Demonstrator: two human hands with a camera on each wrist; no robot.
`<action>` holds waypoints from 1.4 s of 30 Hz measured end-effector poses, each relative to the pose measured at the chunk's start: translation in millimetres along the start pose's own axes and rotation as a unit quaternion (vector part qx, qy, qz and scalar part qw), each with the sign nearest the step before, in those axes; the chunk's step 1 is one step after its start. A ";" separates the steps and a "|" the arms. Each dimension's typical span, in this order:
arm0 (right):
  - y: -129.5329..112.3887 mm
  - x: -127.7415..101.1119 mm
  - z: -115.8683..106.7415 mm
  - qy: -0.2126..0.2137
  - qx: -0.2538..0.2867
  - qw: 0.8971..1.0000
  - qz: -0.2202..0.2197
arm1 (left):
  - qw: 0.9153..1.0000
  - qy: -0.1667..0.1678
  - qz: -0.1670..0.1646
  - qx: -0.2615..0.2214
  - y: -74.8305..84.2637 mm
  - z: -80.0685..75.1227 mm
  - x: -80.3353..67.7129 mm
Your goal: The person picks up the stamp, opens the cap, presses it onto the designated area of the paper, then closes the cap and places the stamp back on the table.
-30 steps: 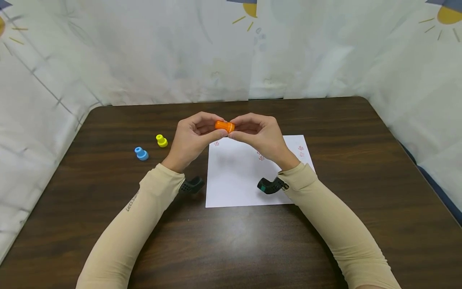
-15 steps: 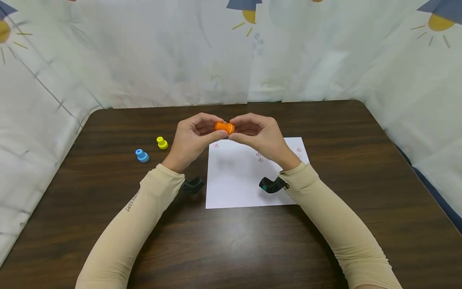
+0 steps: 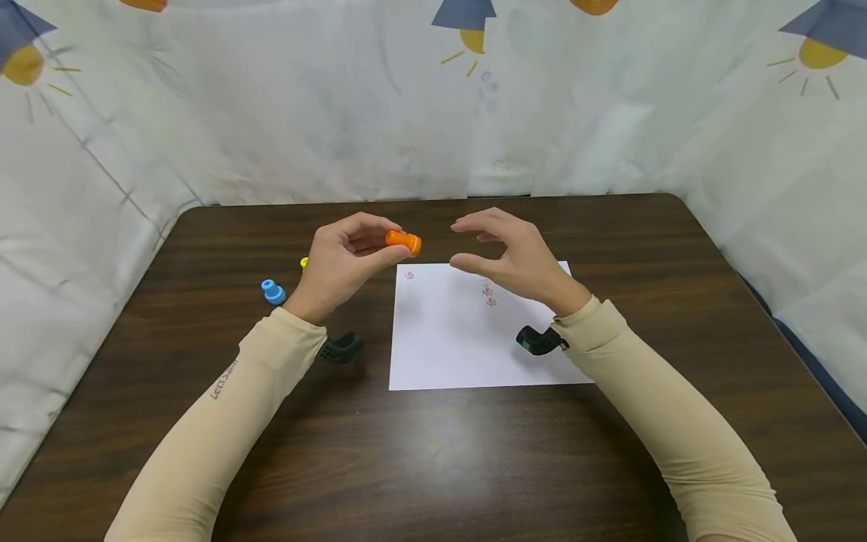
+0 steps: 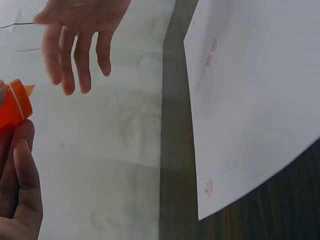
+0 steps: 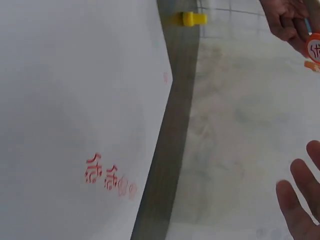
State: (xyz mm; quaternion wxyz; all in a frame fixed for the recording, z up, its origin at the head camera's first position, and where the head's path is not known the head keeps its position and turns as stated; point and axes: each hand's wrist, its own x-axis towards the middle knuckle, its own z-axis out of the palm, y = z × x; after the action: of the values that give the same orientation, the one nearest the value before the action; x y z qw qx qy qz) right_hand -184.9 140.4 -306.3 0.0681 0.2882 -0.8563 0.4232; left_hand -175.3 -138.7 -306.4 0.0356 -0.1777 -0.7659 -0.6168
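Observation:
Up above the far edge of the paper, my left hand [image 3: 339,263] pinches a small orange stamp [image 3: 403,242] between thumb and fingers. In the right wrist view the round face of the orange stamp [image 5: 315,48] shows a red character. To its right my right hand [image 3: 518,260] hovers over the paper, apart from the stamp, fingers and thumb spread and holding nothing. Beneath the hands lies a white sheet of paper [image 3: 447,346] with several small red stamp prints [image 3: 488,292]. Some prints look faint.
A blue stamp [image 3: 273,292] stands on the brown table [image 3: 433,467] beside my left wrist. Just behind that hand, a yellow stamp [image 5: 192,19] is mostly hidden in the head view. A white printed curtain [image 3: 325,113] hangs around the table.
My right hand has let go of the orange stamp and moved right, its fingers parted. My left hand has shifted left with the stamp, now covering most of the yellow stamp.

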 end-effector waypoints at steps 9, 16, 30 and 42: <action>10.6 -8.5 -17.5 -0.111 -0.142 0.983 0.019 | 0.999 0.003 -0.020 0.038 -3.9 -16.9 -6.4; 21.7 -17.6 -28.2 -0.163 -0.230 0.959 0.028 | 0.998 0.004 -0.027 0.061 -5.8 -31.7 -14.5; 47.8 -45.9 -49.7 -0.202 -0.314 0.922 0.102 | 0.980 0.044 -0.032 0.192 -20.7 -68.6 -34.4; 57.5 -70.6 -68.8 -0.215 -0.315 0.912 0.151 | 0.962 0.060 -0.050 0.262 -24.9 -101.5 -58.1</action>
State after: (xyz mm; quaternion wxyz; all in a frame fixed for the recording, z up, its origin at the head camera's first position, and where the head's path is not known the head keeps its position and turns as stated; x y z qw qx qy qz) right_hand -167.2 251.1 -327.7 -0.0950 0.2026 -0.9724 0.0653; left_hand -145.6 -253.6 -321.6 0.0959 -0.0869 -0.9049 -0.4054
